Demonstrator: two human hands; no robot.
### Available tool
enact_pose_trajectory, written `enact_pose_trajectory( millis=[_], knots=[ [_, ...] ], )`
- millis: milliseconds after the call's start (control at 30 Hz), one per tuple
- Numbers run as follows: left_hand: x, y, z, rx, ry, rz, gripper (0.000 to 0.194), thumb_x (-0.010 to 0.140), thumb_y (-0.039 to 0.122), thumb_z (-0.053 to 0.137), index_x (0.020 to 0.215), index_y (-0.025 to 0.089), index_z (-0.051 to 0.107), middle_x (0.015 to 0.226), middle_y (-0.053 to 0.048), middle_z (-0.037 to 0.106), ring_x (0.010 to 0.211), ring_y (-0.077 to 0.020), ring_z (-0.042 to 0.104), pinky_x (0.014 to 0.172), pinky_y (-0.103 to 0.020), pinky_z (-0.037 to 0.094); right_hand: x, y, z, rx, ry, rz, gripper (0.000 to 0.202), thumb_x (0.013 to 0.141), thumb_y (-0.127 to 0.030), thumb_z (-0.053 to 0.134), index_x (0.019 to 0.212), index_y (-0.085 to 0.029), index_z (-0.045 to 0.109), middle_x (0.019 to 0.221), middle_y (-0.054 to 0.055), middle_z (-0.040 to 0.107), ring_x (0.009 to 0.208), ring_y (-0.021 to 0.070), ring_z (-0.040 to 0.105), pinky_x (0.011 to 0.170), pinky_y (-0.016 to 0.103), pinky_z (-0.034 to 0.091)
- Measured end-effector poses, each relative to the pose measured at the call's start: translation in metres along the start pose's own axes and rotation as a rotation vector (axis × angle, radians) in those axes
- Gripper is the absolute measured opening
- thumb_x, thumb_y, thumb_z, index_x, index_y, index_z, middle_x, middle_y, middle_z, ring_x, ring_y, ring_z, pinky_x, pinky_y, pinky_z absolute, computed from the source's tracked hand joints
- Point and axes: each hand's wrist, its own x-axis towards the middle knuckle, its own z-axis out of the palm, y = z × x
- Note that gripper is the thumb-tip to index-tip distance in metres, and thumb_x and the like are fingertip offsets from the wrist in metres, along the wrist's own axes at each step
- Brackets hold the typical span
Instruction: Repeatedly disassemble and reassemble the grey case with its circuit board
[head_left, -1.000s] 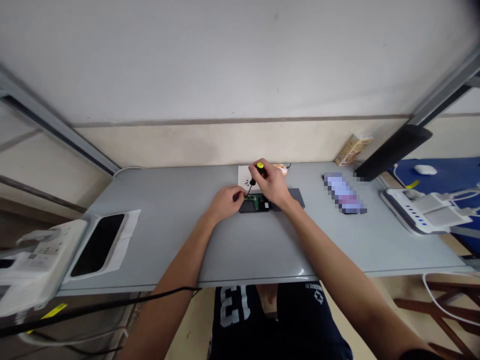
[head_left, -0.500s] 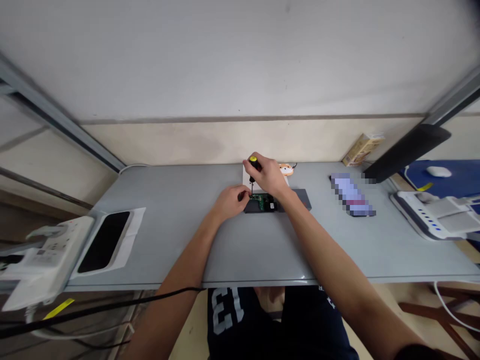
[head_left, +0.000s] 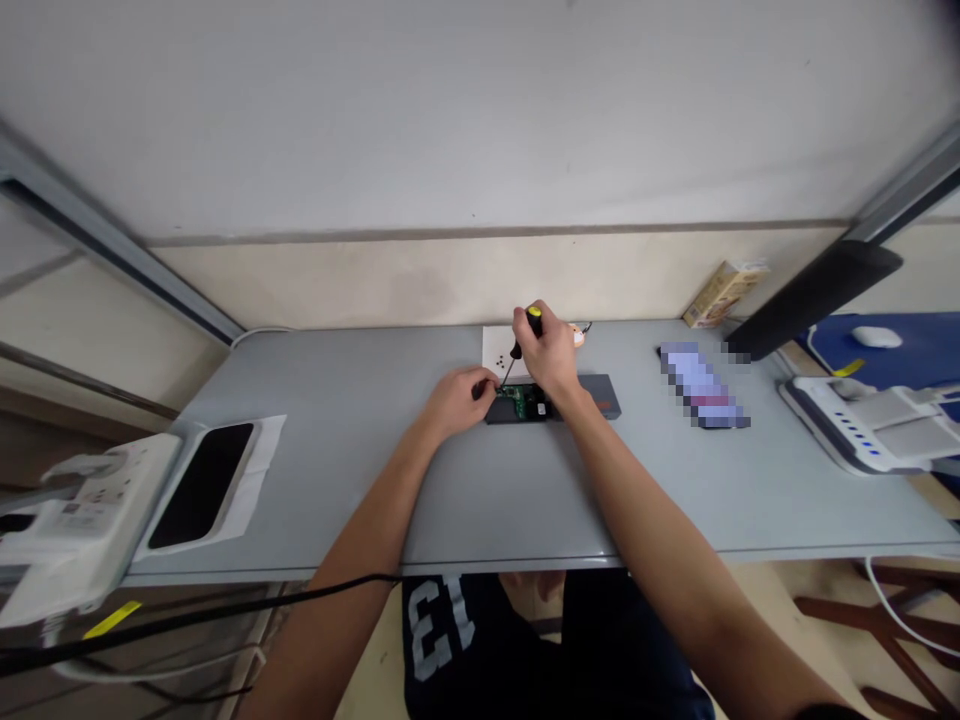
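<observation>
In my right hand [head_left: 551, 350] is a screwdriver [head_left: 517, 349] with a black and yellow handle, my fingers closed round it. Its shaft leans down and left, the tip near the upper left of a green circuit board [head_left: 520, 402]. The board sits in a dark grey flat case [head_left: 504, 414]. At the case's left end, my left hand [head_left: 457, 398] is closed, thumb and fingertips pinched near the screwdriver tip; what they hold is hidden. Several tiny dark pieces, perhaps screws [head_left: 500, 361], lie on white paper [head_left: 492, 340] behind the case. A dark grey cover-like part [head_left: 600, 392] extends to the right.
A black phone [head_left: 202, 485] lies on paper at the left, beside a white power strip [head_left: 142, 490]. To the right are a blurred-screen phone [head_left: 701, 385], a small carton [head_left: 724, 292], a long black object [head_left: 817, 300] and another power strip [head_left: 840, 425]. A wall stands behind the desk.
My right hand has shifted a little right, tilting the screwdriver from nearly upright to a slant. The small dark pieces on the paper now show. My left hand stays about where it was.
</observation>
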Motion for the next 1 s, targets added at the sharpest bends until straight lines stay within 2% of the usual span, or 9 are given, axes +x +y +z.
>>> enact_pose_trajectory(
  millis=[500, 1000],
  knots=[
    [0.000, 0.001, -0.001, 0.013, -0.007, -0.008, 0.021, 0.094, 0.020, 0.049, 0.093, 0.021, 0.070, 0.090, -0.002, 0.072, 0.073, -0.0157, 0.060, 0.070, -0.029, 0.045, -0.004, -0.006, -0.003, -0.053, -0.083, -0.116, 0.033, 0.099, -0.048, 0.048, 0.078, -0.023, 0.046, 0.060, -0.004, 0.044, 0.054, 0.0115, 0.040, 0.058, 0.028, 0.033],
    [0.000, 0.001, -0.001, 0.012, -0.008, -0.006, 0.022, 0.094, 0.022, 0.049, 0.094, 0.021, 0.070, 0.087, -0.003, 0.070, 0.072, -0.0160, 0.059, 0.070, -0.030, 0.046, -0.004, -0.011, -0.006, -0.062, -0.103, -0.102, 0.031, 0.100, -0.046, 0.047, 0.078, -0.024, 0.046, 0.061, -0.003, 0.045, 0.055, 0.0126, 0.040, 0.059, 0.029, 0.035]
  ],
)
